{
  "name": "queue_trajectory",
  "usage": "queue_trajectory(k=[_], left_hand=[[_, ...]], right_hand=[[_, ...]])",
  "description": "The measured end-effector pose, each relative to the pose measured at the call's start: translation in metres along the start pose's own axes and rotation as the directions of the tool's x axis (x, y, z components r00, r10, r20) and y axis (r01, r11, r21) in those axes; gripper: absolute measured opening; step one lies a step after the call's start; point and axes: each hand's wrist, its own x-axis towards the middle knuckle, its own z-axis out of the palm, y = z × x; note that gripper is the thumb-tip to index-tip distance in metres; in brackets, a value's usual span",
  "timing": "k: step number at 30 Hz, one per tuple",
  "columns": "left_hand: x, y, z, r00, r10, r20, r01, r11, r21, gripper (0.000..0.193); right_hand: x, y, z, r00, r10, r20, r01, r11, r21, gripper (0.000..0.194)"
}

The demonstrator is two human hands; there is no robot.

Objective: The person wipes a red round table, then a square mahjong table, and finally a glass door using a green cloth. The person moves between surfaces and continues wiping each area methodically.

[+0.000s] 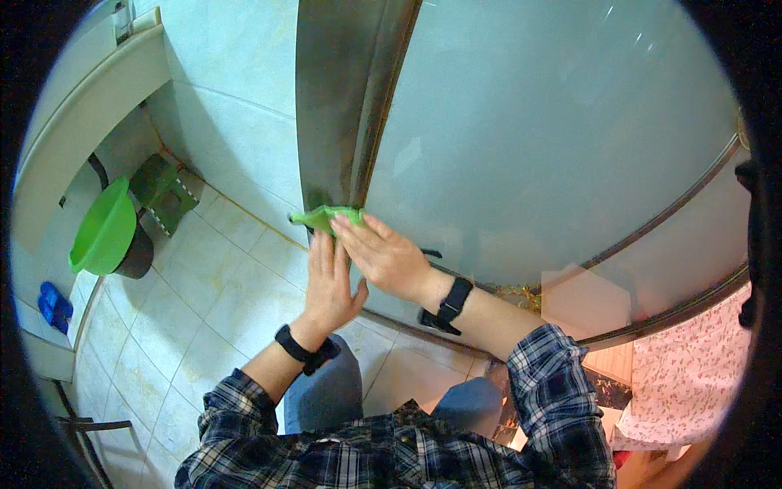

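Observation:
A green cloth (pixel 324 217) lies folded against the dark metal frame (pixel 333 104) of a frosted glass door (pixel 537 134). My right hand (pixel 388 257) presses the cloth to the frame, its fingertips over the cloth's right part. Just below, my left hand (pixel 328 284) reaches up the lower part of the frame with fingers extended and thumb apart. Its fingertips come up to the cloth's lower edge; whether they grip it is not clear. Both wrists wear black bands. A small black handle (pixel 431 253) sticks out beside my right hand.
To the left, a green plastic basin (pixel 107 229) leans over a dark bucket (pixel 135 253) near a green folding stool (pixel 164 192). Blue slippers (pixel 55 307) are at far left. A dark metal rack (pixel 91 425) stands lower left. Floral fabric (pixel 687 373) hangs at right.

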Motion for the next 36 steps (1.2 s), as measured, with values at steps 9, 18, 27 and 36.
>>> queue_trajectory(k=[9, 18, 27, 36], left_hand=[[0.083, 0.01, -0.038, 0.915, 0.229, -0.331, -0.232, 0.972, 0.032, 0.046], [0.065, 0.029, 0.006, 0.92, 0.385, -0.066, -0.389, 0.92, -0.054, 0.04], [0.142, 0.079, 0.021, 0.822, 0.468, -0.326, -0.508, 0.86, -0.047, 0.043], [0.061, 0.095, 0.09, 0.662, 0.749, -0.007, -0.749, 0.662, -0.03, 0.016]], right_hand=[[0.014, 0.043, -0.06, 0.957, 0.246, -0.156, -0.254, 0.967, -0.028, 0.041], [-0.066, 0.026, -0.04, 0.983, 0.179, -0.049, -0.185, 0.969, -0.167, 0.041], [-0.094, 0.076, -0.091, 0.873, 0.268, -0.407, -0.395, 0.879, -0.267, 0.028], [-0.214, 0.002, -0.065, 0.916, 0.361, -0.176, -0.386, 0.912, -0.141, 0.038]])
